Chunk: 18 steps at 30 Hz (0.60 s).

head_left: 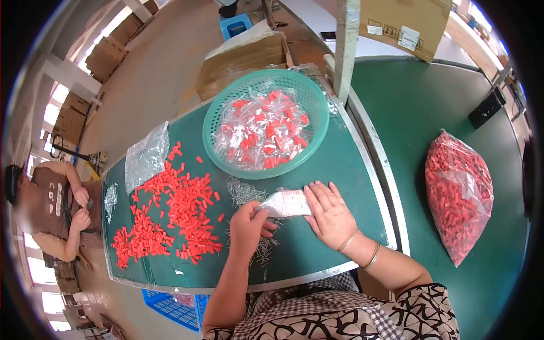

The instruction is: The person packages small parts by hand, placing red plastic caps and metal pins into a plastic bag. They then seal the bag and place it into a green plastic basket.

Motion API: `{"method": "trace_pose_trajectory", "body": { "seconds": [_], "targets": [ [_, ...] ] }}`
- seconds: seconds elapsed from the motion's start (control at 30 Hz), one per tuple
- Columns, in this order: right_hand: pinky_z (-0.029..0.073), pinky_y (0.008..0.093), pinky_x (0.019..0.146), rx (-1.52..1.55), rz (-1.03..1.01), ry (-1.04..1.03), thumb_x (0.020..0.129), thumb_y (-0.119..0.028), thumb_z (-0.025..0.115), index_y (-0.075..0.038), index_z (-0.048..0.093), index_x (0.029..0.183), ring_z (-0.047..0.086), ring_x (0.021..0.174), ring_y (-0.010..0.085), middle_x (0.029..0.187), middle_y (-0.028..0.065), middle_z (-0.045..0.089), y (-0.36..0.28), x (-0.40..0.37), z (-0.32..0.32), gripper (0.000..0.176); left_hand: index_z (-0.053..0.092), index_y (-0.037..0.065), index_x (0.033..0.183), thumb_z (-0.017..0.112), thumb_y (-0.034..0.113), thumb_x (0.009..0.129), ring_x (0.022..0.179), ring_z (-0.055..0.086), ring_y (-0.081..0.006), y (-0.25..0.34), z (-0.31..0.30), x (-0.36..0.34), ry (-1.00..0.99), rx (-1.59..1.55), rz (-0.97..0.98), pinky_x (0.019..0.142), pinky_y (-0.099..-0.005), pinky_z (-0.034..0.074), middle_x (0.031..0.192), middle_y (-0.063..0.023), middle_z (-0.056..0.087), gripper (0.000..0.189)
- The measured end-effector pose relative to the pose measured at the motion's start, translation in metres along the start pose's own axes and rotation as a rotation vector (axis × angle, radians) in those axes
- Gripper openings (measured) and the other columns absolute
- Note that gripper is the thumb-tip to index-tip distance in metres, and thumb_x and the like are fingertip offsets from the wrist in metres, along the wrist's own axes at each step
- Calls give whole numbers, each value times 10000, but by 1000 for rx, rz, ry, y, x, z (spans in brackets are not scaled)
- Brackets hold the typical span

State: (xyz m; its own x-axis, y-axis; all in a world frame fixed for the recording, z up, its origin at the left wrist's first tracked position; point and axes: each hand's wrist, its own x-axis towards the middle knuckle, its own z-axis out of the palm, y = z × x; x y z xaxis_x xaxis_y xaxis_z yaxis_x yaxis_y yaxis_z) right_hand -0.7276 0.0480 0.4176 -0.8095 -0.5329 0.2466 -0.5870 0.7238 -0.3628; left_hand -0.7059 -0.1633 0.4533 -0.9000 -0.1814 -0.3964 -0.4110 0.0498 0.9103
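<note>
A small white plastic bag or stack of bags with red print [288,203] lies at the front middle of the green table. My left hand [247,228] grips its left end between thumb and fingers. Flat across its right end rests my right hand [331,216], fingers stretched out. Loose metal screws [245,191] are spread beside and below my left hand. Further left is a large scatter of red plastic plugs [190,209]. Behind the white bag stands a green basket [211,148] holding clear packets with red pieces in them.
Bubble wrap [147,156] and a small screw pile [111,201] lie at the table's left. A large bag of red plugs [459,195] sits on the right-hand surface, past a metal rail and post [344,56]. Another person [62,204] is at the far left. A blue crate [173,309] stands below.
</note>
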Motion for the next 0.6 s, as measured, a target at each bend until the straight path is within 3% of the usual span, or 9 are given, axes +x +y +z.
{"method": "trace_pose_trajectory", "body": {
  "seconds": [0.2,0.5,0.6],
  "targets": [
    [235,487,1106,-13,2,-17,822,-265,614,3,370,1356,377,1279,334,1329,186,431,-1,2,0,646,571,-49,1006,531,58,888,654,643,-147,-20,-25,3,-34,-114,9,518,-239,518,863,-107,646,164],
    [237,574,1065,15,54,2,698,-355,738,-55,331,1388,414,1237,331,1301,178,446,-21,14,2,855,585,-27,1013,589,93,855,615,623,-115,-14,3,8,-159,276,55,503,-234,479,801,-109,651,198],
    [260,571,1048,23,68,30,676,-347,755,-67,331,1389,441,1198,318,1297,169,449,-20,15,0,876,562,-23,1065,625,76,838,626,615,-101,-8,8,6,-189,307,129,467,-218,475,888,-109,645,256]
  ]
}}
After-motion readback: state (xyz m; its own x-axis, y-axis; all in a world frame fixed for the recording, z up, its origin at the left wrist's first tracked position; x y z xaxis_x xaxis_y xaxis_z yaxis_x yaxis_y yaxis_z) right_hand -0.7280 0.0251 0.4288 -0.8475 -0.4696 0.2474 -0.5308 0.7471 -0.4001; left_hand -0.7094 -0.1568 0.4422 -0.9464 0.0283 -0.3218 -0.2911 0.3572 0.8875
